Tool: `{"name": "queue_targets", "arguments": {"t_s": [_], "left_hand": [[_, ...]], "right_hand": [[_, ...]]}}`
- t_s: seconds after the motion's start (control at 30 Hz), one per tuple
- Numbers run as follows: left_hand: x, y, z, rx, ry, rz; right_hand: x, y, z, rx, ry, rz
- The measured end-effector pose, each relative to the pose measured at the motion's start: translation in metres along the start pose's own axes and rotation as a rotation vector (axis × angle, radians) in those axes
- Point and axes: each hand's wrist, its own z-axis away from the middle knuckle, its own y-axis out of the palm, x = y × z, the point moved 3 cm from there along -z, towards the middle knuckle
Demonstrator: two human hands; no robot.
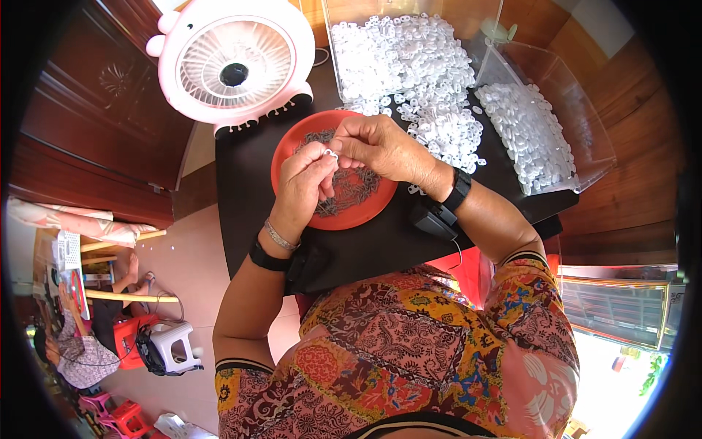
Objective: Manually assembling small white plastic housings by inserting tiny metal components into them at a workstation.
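Assembly is in hand – left hand (pixel 303 183) and right hand (pixel 376 146) meet, pinching together one small white ring (pixel 331 154) above the red plate (pixel 292 143). Next move probably needs a steady, fine grip.

A pink-and-white fan (pixel 234 62) stands at the black table's (pixel 380 241) far edge — beside it a clear box (pixel 578 110). On the floor, left, a white stool (pixel 172 344) — near a seated person (pixel 77 351).

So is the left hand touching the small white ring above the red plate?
Touching. The head view shows the left hand and right hand meeting above the red plate, with the small white ring pinched between their fingertips and no gap visible.
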Motion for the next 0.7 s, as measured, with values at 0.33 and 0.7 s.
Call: {"name": "queue_targets", "arguments": {"t_s": [0.33, 0.7], "left_hand": [[-0.005, 0.001, 0.002, -0.02, 0.033, -0.027], [-0.009, 0.001, 0.004, 0.051, 0.004, -0.022]], "right_hand": [[0.005, 0.005, 0.003, -0.132, -0.166, 0.369], [0.003, 0.004, 0.002, -0.067, -0.124, 0.275]]}}
